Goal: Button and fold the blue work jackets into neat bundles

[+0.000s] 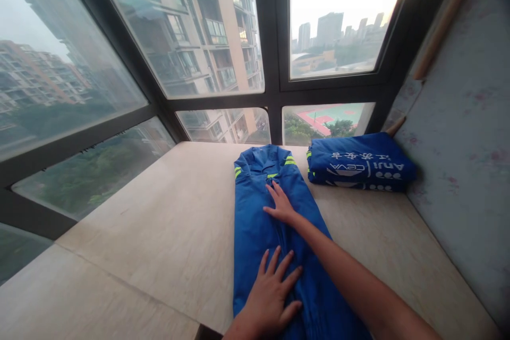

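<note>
A blue jacket (255,223) with yellow-green stripes at the shoulders lies folded lengthwise on the stone-look window sill, its collar toward the window. My left hand (274,287) rests flat on the lower front of the jacket, fingers spread. Farther up, just below the collar, my right hand (281,205) touches the jacket's front near the zip line with its fingers apart. Neither hand grips the cloth. The jacket's lower end runs under my arms and out of the picture.
Folded blue garments with white lettering (358,162) lie at the back right, beside the patterned wall (458,154). The beige sill (159,234) spreads to the left, with a seam across it. Dark window frames (274,26) bound the back and left.
</note>
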A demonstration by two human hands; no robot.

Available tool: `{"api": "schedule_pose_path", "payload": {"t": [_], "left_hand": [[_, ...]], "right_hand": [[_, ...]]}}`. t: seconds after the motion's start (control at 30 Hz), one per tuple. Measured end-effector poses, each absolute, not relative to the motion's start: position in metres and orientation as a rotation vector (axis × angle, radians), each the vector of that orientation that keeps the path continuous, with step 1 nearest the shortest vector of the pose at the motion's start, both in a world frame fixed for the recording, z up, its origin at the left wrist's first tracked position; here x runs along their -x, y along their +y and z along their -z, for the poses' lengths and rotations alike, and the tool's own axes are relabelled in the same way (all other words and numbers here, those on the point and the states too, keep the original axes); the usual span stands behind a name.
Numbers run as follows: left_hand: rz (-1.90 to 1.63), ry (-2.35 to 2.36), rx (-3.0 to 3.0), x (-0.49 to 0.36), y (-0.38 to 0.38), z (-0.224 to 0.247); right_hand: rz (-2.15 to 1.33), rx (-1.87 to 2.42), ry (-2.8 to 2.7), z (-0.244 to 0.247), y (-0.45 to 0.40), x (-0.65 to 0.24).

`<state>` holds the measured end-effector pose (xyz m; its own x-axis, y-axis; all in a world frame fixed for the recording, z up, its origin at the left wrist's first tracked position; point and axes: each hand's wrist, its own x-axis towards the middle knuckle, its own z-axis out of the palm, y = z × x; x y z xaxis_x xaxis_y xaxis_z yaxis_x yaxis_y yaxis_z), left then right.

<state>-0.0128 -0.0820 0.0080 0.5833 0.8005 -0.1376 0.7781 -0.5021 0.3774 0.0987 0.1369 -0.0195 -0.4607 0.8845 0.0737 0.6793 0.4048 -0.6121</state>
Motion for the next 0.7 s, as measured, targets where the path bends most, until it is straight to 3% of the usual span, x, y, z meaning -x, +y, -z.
{"api": "schedule_pose_path", "payload": {"t": [0.2,0.33,0.47,0.7], "left_hand": [[-0.096,1.289,-2.447,0.014,-0.082,-0.001],[-0.112,1.273,-2.463,0.013,-0.081,-0.002],[-0.141,1.302,-2.431,0.012,-0.082,-0.009],[-0.148,1.323,-2.397,0.01,-0.083,-0.013]], "right_hand": [[-0.917,1.174,-2.377,0.01,0.031,-0.139],[-0.767,1.183,-2.344,0.002,-0.024,-0.182],[-0.541,1.314,-2.341,0.017,-0.052,-0.218],[-0.505,1.28,-2.436,0.039,-0.062,-0.225]]}}
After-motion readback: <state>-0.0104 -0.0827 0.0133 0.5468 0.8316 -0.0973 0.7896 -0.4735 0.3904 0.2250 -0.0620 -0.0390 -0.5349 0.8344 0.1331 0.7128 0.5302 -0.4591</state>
